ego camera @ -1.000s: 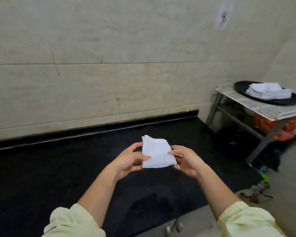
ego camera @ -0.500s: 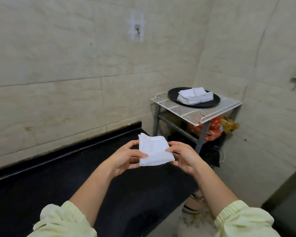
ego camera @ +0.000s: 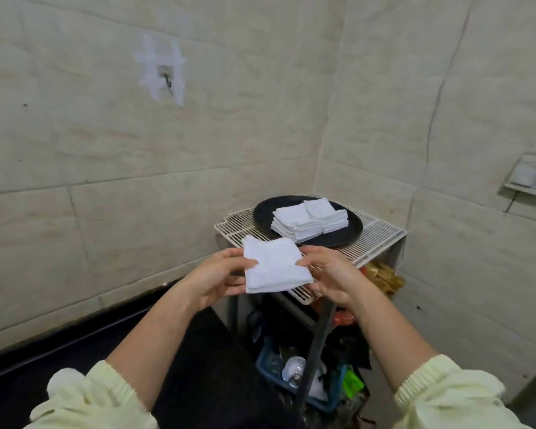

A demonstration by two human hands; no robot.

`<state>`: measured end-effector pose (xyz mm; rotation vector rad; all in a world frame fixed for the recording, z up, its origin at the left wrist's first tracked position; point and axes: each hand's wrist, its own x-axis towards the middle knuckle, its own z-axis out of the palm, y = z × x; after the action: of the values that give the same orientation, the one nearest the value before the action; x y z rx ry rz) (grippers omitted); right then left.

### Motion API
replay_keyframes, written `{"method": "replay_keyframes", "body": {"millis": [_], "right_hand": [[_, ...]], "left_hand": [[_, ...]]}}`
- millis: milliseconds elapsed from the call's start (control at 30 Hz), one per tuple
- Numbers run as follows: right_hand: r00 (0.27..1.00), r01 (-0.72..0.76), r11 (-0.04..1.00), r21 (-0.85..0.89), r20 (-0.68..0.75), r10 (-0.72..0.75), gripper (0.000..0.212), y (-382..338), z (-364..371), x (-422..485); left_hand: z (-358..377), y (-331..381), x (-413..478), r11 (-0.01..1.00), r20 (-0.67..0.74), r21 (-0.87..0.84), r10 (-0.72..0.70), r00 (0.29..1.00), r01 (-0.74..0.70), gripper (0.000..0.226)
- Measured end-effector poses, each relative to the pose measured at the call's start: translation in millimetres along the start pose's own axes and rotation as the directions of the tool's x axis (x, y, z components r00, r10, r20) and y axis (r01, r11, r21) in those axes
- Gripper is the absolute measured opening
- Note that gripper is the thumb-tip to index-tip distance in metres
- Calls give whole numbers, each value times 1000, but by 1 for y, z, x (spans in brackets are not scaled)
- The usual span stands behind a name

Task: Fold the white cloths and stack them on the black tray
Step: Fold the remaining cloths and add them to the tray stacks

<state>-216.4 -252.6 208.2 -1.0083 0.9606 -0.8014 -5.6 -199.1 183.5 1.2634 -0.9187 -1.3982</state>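
You hold the folded white cloth (ego camera: 274,264) in the middle of the frame, in the air and just short of the wire rack (ego camera: 378,239). Your left hand (ego camera: 217,277) pinches its left edge, thumb on top and fingers underneath, and your right hand (ego camera: 331,274) pinches the right edge the same way. Gripping both sides like this holds the layers flat and together, so the fold cannot drop open. The cloth is already a neat square, so its folding looks done, and I judge the step in hand to be the carry to the tray

The black tray (ego camera: 262,213) sits on the rack at centre right, in the corner of the tiled walls. On it lies the stack of cloths (ego camera: 307,221), two piles touching side by side. Your cloth overlaps the rack's near edge in the picture but is apart from both tray and stack

Next you will likely need to lift it over the tray's rim and lay it square on one pile. Set off centre, it could make the pile lean. The dark desk (ego camera: 75,360) runs along the lower left, and a blue basket (ego camera: 266,363) stands under the rack
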Motion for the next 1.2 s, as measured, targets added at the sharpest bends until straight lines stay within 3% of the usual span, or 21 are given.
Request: {"method": "replay_keyframes", "body": {"millis": [300, 767, 967, 1200], "right_hand": [[1000, 26, 999, -33, 5, -25, 33, -66, -63, 109], [994, 39, 945, -324, 105, -5, 28, -133, -121, 271], [988, 96, 831, -548, 154, -12, 29, -127, -127, 297], [956, 285, 596, -751, 264, -125, 23, -124, -125, 312]], "left_hand": [[47, 49, 119, 999, -58, 41, 0, 998, 2, 23], [80, 69, 255, 999, -277, -30, -36, 960, 29, 37], [78, 53, 268, 997, -317, -18, -78, 945, 76, 32], [72, 41, 268, 995, -330, -12, -99, 939, 101, 35]]}}
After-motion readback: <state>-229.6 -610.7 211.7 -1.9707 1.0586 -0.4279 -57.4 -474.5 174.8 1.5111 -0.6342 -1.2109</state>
